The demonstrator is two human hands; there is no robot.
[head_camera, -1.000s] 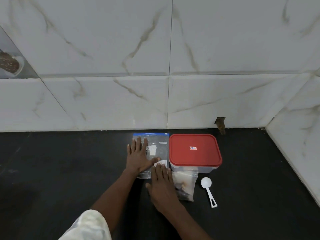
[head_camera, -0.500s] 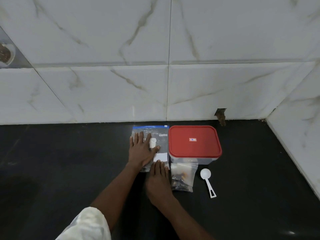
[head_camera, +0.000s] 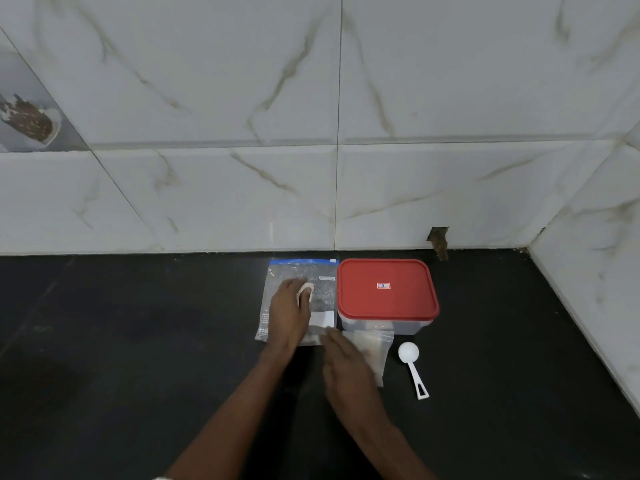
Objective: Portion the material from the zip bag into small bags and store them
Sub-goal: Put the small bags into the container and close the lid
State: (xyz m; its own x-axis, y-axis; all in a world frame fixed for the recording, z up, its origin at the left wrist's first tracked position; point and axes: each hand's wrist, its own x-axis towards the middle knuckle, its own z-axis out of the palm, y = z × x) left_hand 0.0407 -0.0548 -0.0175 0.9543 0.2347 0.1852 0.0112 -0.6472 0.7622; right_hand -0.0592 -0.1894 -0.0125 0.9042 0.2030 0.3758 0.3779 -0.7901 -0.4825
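Down on the black counter (head_camera: 138, 341) by marble-tiled wall (head_camera: 207, 98), both hands' grip released.

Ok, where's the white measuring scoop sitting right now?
The white scoop lies untouched on the dark counter, right of centre, just right of the small bags and in front of the red-lidded container.

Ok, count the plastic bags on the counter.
2 that I can tell. The zip bag lies flat left of the red-lidded container. The small bags sit in front of that container, possibly a stack hiding more.
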